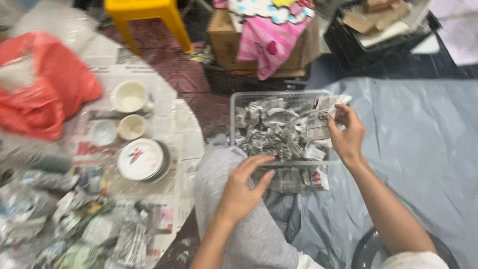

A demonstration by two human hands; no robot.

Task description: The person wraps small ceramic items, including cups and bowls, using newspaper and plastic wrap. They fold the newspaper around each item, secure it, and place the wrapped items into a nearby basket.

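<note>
**A:** Your right hand [347,133] has its fingertips pinched on a scrap of newspaper [321,115], held just over the far right corner of the clear plastic bin [284,163]. Your left hand [242,190] is loose, fingers curled onto the bin's near rim, gripping nothing.

**B:** So how far along are you?

**A:** I'd guess midway. Below your fingers the bin is well heaped with torn paper pieces [274,130], but off past your left hand a pile of untorn newspaper [84,234] sits on the table, by the small bowls [130,110].
</note>
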